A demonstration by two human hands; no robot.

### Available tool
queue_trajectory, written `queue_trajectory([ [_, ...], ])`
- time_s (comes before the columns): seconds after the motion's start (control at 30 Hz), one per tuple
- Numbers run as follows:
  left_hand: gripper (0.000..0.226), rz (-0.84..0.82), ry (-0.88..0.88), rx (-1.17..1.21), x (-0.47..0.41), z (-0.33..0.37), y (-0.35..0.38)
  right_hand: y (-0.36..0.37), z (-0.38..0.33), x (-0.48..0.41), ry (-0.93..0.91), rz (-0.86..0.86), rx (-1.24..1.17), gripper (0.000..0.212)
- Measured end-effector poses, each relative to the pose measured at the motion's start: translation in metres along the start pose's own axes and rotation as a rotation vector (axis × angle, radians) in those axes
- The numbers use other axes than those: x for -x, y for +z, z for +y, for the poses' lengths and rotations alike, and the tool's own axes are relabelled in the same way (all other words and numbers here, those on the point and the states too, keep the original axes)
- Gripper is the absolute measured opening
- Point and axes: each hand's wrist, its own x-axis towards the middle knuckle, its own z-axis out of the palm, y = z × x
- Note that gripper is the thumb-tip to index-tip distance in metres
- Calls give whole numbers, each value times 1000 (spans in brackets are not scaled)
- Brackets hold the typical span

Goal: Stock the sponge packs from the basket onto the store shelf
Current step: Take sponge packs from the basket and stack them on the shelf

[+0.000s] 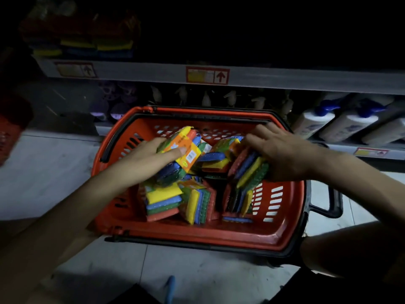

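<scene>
A red plastic basket (pixel 197 234) stands on the floor in front of me, holding several multicolour sponge packs (pixel 163 200). My left hand (pixel 146 159) grips one pack with an orange label (pixel 183 154), lifted above the others. My right hand (pixel 282 152) grips a second pack (pixel 249 170) standing on edge at the basket's right side. The shelf edge (pixel 142 73) runs above the basket, dim, with sponge packs (pixel 87 46) stacked at its upper left.
White bottles with blue caps (pixel 341 126) lie on the low shelf to the right. Purple items (pixel 114 106) and spray bottles (pixel 206 98) sit behind the basket. Another red basket (pixel 8 132) is at the far left. Light tiled floor (pixel 54 172) surrounds the basket.
</scene>
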Motion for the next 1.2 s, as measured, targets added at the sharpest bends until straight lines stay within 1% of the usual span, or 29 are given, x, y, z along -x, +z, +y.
queue_trajectory([
  [0.07,43,-24,14,32,-4,-1,-2,-10,2,5,14,112,-40,81],
  [0.1,40,-14,10,31,-7,-3,-3,-14,2,8,20,167,-38,79],
  [0.17,46,-4,-36,71,-15,-9,-2,-21,3,12,22,270,12,81],
  [0.2,51,-13,-85,141,-17,-12,0,-21,4,13,28,302,41,85],
  [0.27,64,-80,-205,371,-23,-19,4,-19,6,16,41,316,70,95],
  [0.3,67,-114,-234,496,-25,-23,5,-17,7,17,41,317,73,97],
  [0.33,65,-122,-243,560,-26,-25,6,-15,7,18,40,319,67,96],
  [0.37,65,-106,-247,571,-27,-28,7,-14,6,19,39,315,50,95],
  [0.43,71,10,-236,448,-30,-31,9,-13,3,20,27,300,28,93],
  [0.47,69,86,-211,372,-31,-33,10,-13,1,20,17,296,33,92],
  [0.5,61,145,-175,310,-30,-33,10,-13,-1,21,7,295,39,91],
  [0.53,52,182,-125,245,-31,-34,11,-13,-3,22,-4,299,36,89],
  [0.67,39,239,20,3,-29,-32,15,-16,-9,25,-51,344,-30,86],
  [0.7,40,293,77,-94,-29,-32,17,-17,-10,26,-59,354,-32,86],
  [0.77,38,425,252,-312,-26,-28,24,-17,-12,25,-67,367,-17,86],
  [0.83,35,481,439,-410,-22,-24,35,-14,-13,24,-65,368,17,89],
  [0.93,28,434,622,-524,-17,-15,62,-10,-13,22,-43,344,64,90],
  [1.03,25,381,840,-712,-14,-9,95,-6,-13,22,-9,331,67,89],
  [1.07,28,323,853,-777,-12,-6,106,-6,-13,23,1,330,68,90],
  [1.1,34,255,830,-815,-9,-2,117,-5,-12,24,11,328,70,90],
  [1.17,52,151,730,-829,-6,7,136,-4,-11,26,32,319,67,93],
  [1.2,62,139,683,-830,-6,12,143,-3,-10,27,44,305,62,96],
])
